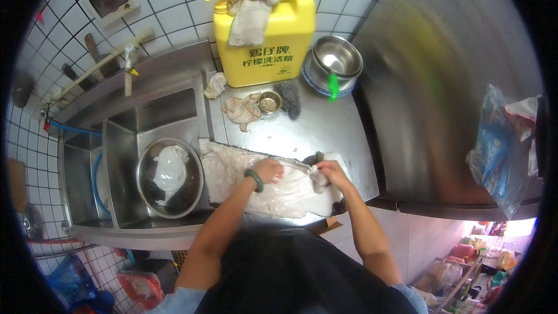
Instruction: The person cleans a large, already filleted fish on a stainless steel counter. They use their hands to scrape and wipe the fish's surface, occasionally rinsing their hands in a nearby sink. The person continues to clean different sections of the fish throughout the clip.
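A large wet white sheet with ragged dark edges lies across the counter. It looks like raw skin or tripe, but I cannot tell which. My right hand pinches a fold at its upper right edge. Beside those fingers is a dark grey, bunched part. My left hand, with a green bangle on the wrist, is at the middle of the sheet with fingers curled; whether it grips anything is unclear. At the left, a steel bowl in the sink holds a similar white, glossy piece.
Behind the sheet stand a yellow detergent jug draped with a cloth, a small metal cup, a rag, a dark scouring pad and stacked steel bowls. A tap overhangs the sink. A steel panel bounds the right.
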Tool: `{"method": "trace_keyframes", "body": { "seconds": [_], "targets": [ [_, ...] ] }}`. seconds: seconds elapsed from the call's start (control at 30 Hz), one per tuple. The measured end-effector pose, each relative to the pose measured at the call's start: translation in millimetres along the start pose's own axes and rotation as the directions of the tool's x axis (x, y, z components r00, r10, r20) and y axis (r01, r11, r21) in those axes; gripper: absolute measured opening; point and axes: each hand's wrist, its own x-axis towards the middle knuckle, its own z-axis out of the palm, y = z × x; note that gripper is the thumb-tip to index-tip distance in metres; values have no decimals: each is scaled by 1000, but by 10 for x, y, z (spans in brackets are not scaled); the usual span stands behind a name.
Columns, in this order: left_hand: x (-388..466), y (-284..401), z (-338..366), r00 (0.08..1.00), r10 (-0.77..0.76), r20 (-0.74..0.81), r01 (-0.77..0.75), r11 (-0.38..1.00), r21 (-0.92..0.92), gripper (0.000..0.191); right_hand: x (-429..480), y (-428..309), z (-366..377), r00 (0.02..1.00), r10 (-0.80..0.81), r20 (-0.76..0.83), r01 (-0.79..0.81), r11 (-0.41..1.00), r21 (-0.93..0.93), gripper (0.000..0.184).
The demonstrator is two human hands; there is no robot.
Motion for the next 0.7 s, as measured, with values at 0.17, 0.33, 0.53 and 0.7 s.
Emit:
{"method": "trace_keyframes", "body": {
  "seconds": [0.17,0.33,0.53,0.7],
  "targets": [
    [21,321,572,994,-110,2,102,922,-374,38,-4,-100,233,998,8,57,-6,999,-44,24],
    [93,273,770,982,-35,-184,-31,939,-344,30,-36,-236,296,996,-67,51,74,986,-151,22],
    [61,94,666,910,262,-321,-234,964,125,23,-43,-348,267,999,38,15,-32,961,-273,19],
    [30,130,651,895,325,-305,-147,861,486,25,-67,-396,429,999,-46,-2,41,890,-455,19]
  ]
}}
